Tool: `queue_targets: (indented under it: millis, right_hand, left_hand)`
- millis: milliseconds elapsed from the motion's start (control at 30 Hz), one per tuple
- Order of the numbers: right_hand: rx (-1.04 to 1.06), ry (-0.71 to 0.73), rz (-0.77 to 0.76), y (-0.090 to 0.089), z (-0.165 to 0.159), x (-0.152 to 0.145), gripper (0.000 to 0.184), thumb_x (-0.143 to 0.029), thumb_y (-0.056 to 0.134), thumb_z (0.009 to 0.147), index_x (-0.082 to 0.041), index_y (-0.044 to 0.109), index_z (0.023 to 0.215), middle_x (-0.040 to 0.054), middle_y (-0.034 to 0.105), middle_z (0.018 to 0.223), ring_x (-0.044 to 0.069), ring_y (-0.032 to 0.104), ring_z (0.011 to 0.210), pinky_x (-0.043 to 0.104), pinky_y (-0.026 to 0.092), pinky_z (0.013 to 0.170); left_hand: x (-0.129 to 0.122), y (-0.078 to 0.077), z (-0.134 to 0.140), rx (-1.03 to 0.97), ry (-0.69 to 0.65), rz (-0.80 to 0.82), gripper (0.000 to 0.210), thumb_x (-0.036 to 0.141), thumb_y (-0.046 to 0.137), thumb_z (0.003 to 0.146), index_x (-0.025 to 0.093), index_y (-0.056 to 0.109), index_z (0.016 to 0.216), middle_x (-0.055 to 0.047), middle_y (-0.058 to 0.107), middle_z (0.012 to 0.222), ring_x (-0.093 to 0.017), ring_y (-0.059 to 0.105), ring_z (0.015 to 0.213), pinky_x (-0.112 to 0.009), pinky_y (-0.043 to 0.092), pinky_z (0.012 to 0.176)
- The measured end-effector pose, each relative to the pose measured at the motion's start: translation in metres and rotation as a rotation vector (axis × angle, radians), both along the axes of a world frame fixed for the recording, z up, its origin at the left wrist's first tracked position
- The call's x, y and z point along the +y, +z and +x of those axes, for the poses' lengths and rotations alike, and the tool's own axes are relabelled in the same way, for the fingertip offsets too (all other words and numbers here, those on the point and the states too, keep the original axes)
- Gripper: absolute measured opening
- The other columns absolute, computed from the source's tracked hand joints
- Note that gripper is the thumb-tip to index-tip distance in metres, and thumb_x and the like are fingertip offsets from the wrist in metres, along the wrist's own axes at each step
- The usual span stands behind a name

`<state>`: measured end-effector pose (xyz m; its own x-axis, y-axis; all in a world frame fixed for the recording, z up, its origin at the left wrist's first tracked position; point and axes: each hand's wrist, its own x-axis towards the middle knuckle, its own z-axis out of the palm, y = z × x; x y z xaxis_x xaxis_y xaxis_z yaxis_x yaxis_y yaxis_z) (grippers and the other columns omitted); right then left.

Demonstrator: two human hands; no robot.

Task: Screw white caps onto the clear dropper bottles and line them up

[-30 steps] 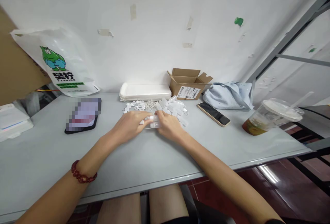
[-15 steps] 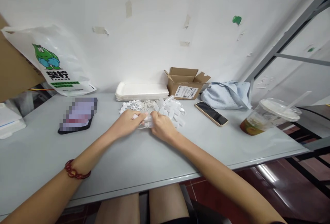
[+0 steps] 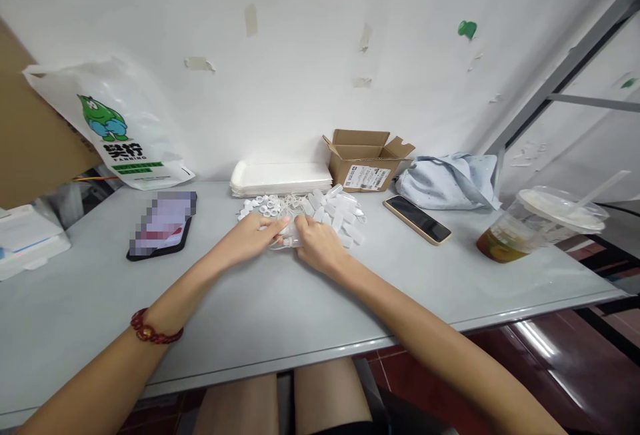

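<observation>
My left hand (image 3: 257,235) and my right hand (image 3: 320,241) meet low over the table, both closed on a small clear plastic bottle (image 3: 289,241). The left fingers pinch its left end, the right fingers wrap its right end, and much of it is hidden. Just behind my hands lie several translucent white bottles (image 3: 340,211) in a loose pile. To their left are white ring-shaped caps (image 3: 267,205). Between the two sits a small heap of thin whitish pieces (image 3: 291,203), too small to make out.
Behind the pile stand a stack of white trays (image 3: 280,178) and an open cardboard box (image 3: 367,171). A phone (image 3: 418,219), a pale blue cloth bag (image 3: 445,181) and a drink cup (image 3: 530,225) are to the right. Left are another phone (image 3: 163,225) and a plastic bag (image 3: 125,135).
The whole view has shifted slightly, so things appear a little further right. Both hands keep their grip on the bottle, with hardly any other movement.
</observation>
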<state>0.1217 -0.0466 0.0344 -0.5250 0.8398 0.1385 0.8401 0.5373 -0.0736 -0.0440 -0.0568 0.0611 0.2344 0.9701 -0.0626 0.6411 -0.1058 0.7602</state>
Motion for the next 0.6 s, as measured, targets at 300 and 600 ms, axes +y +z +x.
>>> queue_targets:
  millis: [300, 600]
  right_hand:
    - [-0.031, -0.019, -0.004, 0.0007, -0.0021, -0.0006, 0.029, -0.008, 0.043, 0.076, -0.013, 0.046, 0.104, 0.0141, 0.062, 0.101, 0.027, 0.065, 0.082, 0.032, 0.045, 0.059]
    - [-0.07, -0.061, 0.018, -0.0002, -0.0048, -0.0014, 0.028, -0.01, 0.043, 0.078, -0.013, 0.046, 0.106, 0.0133, 0.061, 0.102, 0.026, 0.065, 0.079, 0.032, 0.045, 0.057]
  left_hand:
    - [-0.0004, 0.0036, -0.0011, -0.153, -0.027, -0.07, 0.04, 0.046, 0.048, 0.079, 0.018, 0.042, 0.051, 0.004, 0.036, 0.05, -0.009, 0.033, 0.046, -0.024, 0.027, 0.048]
    - [0.0005, 0.0, -0.0078, -0.342, -0.017, -0.305, 0.046, 0.054, 0.053, 0.079, 0.017, 0.039, 0.055, 0.005, 0.037, 0.053, -0.004, 0.025, 0.041, -0.023, 0.017, 0.044]
